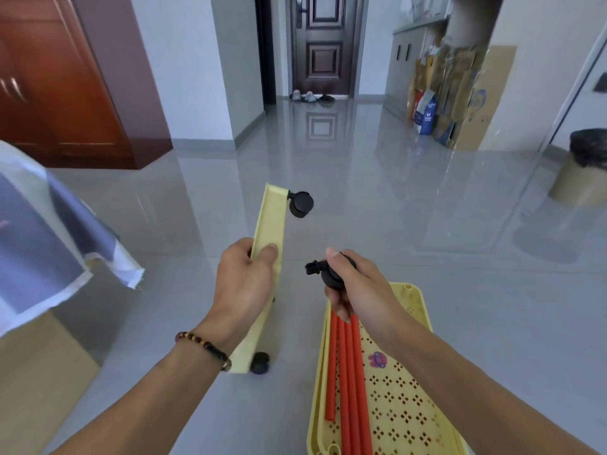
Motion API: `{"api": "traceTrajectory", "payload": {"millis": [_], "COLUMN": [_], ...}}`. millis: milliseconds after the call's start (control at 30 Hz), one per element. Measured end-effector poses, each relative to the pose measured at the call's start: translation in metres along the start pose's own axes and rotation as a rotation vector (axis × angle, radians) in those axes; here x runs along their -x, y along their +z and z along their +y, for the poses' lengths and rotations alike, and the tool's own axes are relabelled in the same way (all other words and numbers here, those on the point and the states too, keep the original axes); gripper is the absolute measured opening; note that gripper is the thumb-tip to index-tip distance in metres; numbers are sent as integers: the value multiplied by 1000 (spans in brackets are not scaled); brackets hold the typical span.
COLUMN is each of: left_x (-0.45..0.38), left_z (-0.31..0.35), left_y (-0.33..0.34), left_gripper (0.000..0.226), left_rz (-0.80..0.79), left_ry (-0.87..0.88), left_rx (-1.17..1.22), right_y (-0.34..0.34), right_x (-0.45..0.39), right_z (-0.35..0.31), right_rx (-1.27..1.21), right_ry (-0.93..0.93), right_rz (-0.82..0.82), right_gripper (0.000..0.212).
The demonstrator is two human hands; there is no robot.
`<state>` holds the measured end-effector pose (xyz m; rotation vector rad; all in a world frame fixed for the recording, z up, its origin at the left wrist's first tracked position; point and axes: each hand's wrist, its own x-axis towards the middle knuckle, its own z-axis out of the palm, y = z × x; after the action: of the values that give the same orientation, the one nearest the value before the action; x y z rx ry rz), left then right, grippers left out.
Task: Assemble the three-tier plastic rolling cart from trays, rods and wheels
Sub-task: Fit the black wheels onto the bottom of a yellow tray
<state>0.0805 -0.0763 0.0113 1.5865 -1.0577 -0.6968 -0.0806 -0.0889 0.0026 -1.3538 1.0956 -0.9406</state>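
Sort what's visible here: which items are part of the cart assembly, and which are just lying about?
Job: pale yellow plastic tray held on edge, left hand, black caster wheel fitted at its far corner, loose black caster wheel in right hand, orange plastic rods, perforated yellow tray.

Lying about: lined bin, slippers by door, cardboard stack.

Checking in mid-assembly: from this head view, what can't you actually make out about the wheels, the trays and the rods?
- Held tray, gripped by the left hand: seen edge-on, so the remaining wheel sockets are hidden.
- Lower wheel: partly behind the tray's edge; seating unclear.
- Loose wheel: the right hand covers most of it.
- Orange rods: near ends cut off by the bottom edge.
- Floor trays: stacked and cut off; count uncertain.
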Motion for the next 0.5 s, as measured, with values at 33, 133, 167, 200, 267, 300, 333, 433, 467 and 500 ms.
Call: {"api": "traceTrajectory", "payload": {"millis": [33, 133, 167, 200, 267, 300, 333, 433, 467, 500], "left_x": [1, 7, 10, 14, 19, 22, 22, 23, 24, 24], "left_z": [6, 25, 30, 34, 42, 46, 48, 51, 52, 52], "left_y": [-4, -14, -16, -19, -23, -24, -25, -26, -26, -26], "left_gripper": [20, 21, 22, 23, 23, 23, 24, 28, 28, 26], "left_rz": [9, 47, 66, 71, 50, 42, 47, 36, 27, 19], "left_ry": [-38, -129, -152, -164, -156, -142, -129, -96, -80, -66], "left_rx": [90, 331, 385, 433, 490, 504, 517, 510, 499, 483], "right_y": [8, 28, 33, 36, 41, 42, 44, 46, 47, 47], "right_x": [4, 13, 16, 18, 22, 24, 25, 27, 28, 28], "right_z": [-6, -21, -26, -29, -35, -37, -39, -43, -44, -45], "right_rx": [-19, -80, -86, -100, -132, -138, -144, -184, -197, -205], "right_ry": [-12, -55, -65, -71, -83, -92, -101, -112, -111, -113], "right_rz": [-5, 3, 12, 19, 21, 18, 14, 10, 9, 9], "right_gripper": [35, 29, 29, 29, 29, 30, 30, 32, 33, 33]}}
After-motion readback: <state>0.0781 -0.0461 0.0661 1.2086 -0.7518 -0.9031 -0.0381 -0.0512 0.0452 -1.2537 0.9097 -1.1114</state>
